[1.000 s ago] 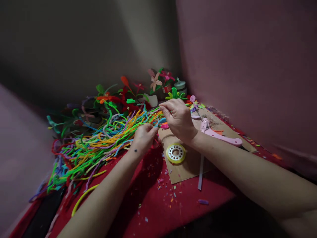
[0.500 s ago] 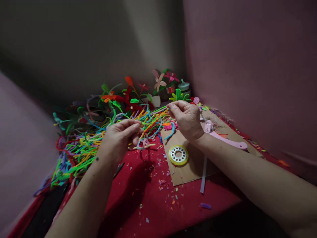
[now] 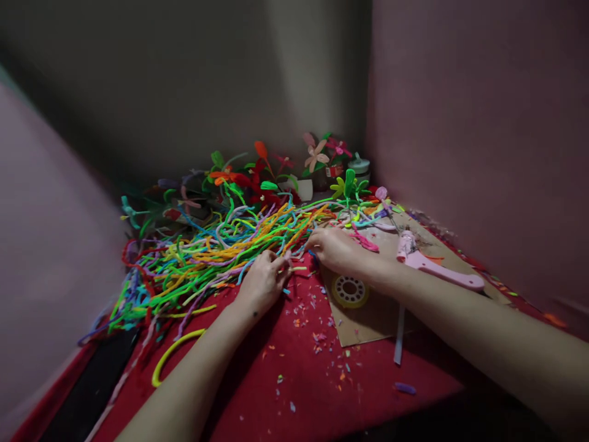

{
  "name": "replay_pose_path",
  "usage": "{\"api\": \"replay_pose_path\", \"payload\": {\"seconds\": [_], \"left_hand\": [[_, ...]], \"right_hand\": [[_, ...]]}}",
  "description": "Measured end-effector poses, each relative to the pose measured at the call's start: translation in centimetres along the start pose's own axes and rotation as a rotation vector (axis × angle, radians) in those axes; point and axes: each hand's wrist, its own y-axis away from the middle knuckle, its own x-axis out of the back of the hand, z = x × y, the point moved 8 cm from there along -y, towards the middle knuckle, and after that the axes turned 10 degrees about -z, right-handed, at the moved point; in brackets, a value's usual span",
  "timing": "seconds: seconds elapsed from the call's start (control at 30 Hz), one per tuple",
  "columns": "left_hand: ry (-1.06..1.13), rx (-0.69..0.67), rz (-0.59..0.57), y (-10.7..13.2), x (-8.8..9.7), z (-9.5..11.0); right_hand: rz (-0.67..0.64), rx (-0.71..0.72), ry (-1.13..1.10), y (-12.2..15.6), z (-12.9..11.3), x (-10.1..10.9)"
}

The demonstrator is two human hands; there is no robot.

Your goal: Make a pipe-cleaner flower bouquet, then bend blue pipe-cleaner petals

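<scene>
1. I centre my clock between the two hands, 12 pointing at the far corner. The left hand sits at 8, low over the red cloth, fingers curled beside a short cream stem; from my end I cannot tell whether they grip anything.
2. I have the right hand near 3, over the far-left edge of the cardboard, thumb and fingers bent in towards the stems; I cannot tell whether they close on one.
3. The pile of fuzzy stems sweeps from 8 round to 12, orange, green, blue and lilac tangled together, its near side just beside both hands.
4. At 4 I see the yellow tape roll flat on the cardboard, just below the right wrist.
5. A pink tool lies at 3, beyond the right forearm; a pale strip sticks out from under that arm at 4.
6. A thick yellow stem curves at 8 beside the left forearm; small scraps scatter between 5 and 6.
7. Fuzzy flowers stand from 10 to 12, with a lidded jar at 1.
</scene>
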Motion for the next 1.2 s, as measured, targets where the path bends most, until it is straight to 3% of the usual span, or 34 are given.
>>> {"api": "replay_pose_path", "payload": {"seconds": [0.07,0.2,0.37,0.5,0.63,0.73,0.8,0.83,0.9,0.97,1.0,1.1,1.2], "left_hand": [[-0.074,0.012,-0.006,0.3,-0.6,0.3],[-0.185,0.020,-0.027,0.6,-1.1,0.7],[-0.226,0.017,-0.054,0.6,-0.9,0.6],[-0.215,0.012,-0.060,0.5,-0.8,0.3],[-0.179,0.017,-0.043,0.4,-1.1,-0.1],[-0.130,0.020,-0.008,0.5,-0.6,-0.3],[-0.106,0.028,0.045,0.6,0.6,-0.2],[-0.088,0.038,0.091,0.8,1.6,-0.1],[0.003,0.065,0.200,1.4,3.9,0.1],[0.362,0.108,0.299,2.3,5.8,-0.3],[0.599,0.119,0.260,2.5,5.7,-0.3],[1.148,0.167,-0.014,2.7,3.1,1.1],[1.530,0.165,-0.039,2.8,1.6,2.3]], "right_hand": [[-0.089,0.018,0.098,-1.3,-0.8,-0.8],[-0.145,0.027,0.236,-3.7,-1.7,-2.0],[-0.155,0.075,0.407,-3.9,-2.7,-2.1],[-0.132,0.057,0.486,-2.2,-3.0,0.2],[-0.004,-0.007,0.504,-0.1,-2.0,4.4],[0.442,-0.014,0.153,2.5,-1.2,9.2],[0.678,0.060,-0.375,4.2,0.0,10.6],[0.710,0.106,-0.683,4.5,0.6,10.2],[0.549,0.216,-1.245,3.4,0.5,7.8],[0.403,0.260,-1.612,2.6,-0.3,5.4],[0.339,0.252,-1.732,2.2,-0.6,4.2],[0.243,0.228,-1.919,1.8,-1.1,1.5],[0.148,0.250,-1.972,1.8,-1.9,-0.3]]}}
